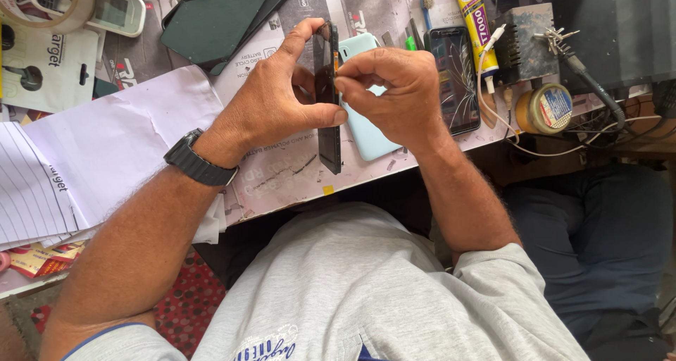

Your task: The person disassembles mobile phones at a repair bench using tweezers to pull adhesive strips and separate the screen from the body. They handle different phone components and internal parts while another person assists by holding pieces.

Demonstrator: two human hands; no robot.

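A black smartphone [328,100] stands on edge above the desk [296,178], its lower end close to the desk's near edge. The left hand [278,93] clamps it, thumb on the near side, fingers curled over the top. The right hand [394,93] pinches at the phone's upper side edge, grip closed tight; what it pinches is too small to tell. Just behind lies a pale blue phone case [366,132], then a cracked phone [454,76]. White paper [120,142] crowds the left; a solder-paste tin [546,109] and soldering iron [584,72] crowd the right.
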